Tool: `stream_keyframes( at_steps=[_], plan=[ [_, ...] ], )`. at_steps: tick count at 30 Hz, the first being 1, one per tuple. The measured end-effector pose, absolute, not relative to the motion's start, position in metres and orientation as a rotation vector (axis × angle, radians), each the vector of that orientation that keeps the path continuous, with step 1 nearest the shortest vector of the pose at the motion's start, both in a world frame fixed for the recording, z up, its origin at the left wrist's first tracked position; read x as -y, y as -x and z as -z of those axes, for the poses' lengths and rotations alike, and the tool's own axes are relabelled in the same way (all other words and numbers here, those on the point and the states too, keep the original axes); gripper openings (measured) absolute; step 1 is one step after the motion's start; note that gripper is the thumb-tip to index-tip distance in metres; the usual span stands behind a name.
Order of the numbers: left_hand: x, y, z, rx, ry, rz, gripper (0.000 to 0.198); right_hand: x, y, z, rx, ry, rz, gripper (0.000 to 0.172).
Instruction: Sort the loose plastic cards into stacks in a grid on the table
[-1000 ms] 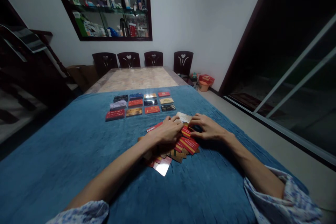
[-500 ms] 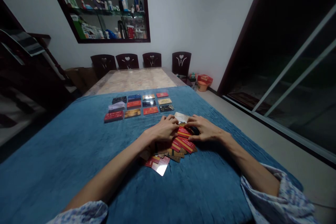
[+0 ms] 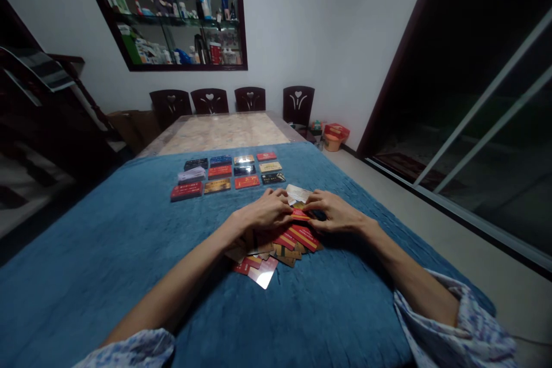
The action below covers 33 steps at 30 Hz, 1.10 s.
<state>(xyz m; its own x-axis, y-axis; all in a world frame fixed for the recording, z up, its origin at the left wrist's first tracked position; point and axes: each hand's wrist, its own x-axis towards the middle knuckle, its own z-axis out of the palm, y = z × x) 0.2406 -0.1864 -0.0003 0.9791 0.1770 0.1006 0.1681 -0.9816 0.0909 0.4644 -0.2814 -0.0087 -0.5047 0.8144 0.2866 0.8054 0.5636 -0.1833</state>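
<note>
A loose pile of cards [image 3: 284, 254], red, gold and pale, lies spread on the blue cloth in front of me. Over its far end, my left hand [image 3: 269, 210] and my right hand [image 3: 330, 211] face each other, fingers bent. Between them a red card with a yellow stripe [image 3: 301, 215] is gripped at its two sides, seemingly with more cards under it. A whitish card [image 3: 297, 193] shows just past my fingertips. At the pile's near edge lies a shiny pink-and-white card [image 3: 264, 272]. My left palm hides part of the pile.
Beyond the hands, several neat card stacks stand in rows, among them a dark red stack [image 3: 186, 191], a gold stack [image 3: 218, 186] and a black stack [image 3: 273, 178]. The blue cloth [image 3: 129, 230] covers the table's near part. Chairs [image 3: 297, 103] line the far end.
The red card between my hands now shows a narrower face, and my fingers have closed in around it. My left hand has shifted slightly left. The stacks have not moved.
</note>
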Motion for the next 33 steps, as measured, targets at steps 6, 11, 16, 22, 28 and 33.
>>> stream_keyframes(
  at_steps=[6, 11, 16, 22, 28, 33],
  plan=[
    [0.175, -0.237, -0.003, -0.287, -2.921, -0.292, 0.028, 0.281, -0.467, 0.005, 2.422, 1.251, -0.09, 0.027],
    [0.168, -0.237, -0.003, -0.253, -2.898, -0.427, 0.03, 0.274, -0.474, 0.016, 2.364, 1.246, -0.029, 0.036],
    [0.166, -0.236, 0.0, -0.303, -2.907, -0.506, 0.024, 0.264, -0.48, 0.031, 2.257, 1.273, 0.05, 0.034],
    [0.166, -0.236, 0.007, -0.421, -2.842, -0.576, 0.028, 0.259, -0.479, 0.042, 2.19, 1.306, 0.107, 0.025],
    [0.164, -0.237, 0.013, -0.512, -2.851, -0.622, 0.036, 0.258, -0.474, 0.048, 2.103, 1.364, 0.138, 0.029],
    [0.165, -0.236, 0.013, -0.577, -2.896, -0.643, 0.04, 0.259, -0.47, 0.048, 2.078, 1.399, 0.175, 0.027]
  ],
)
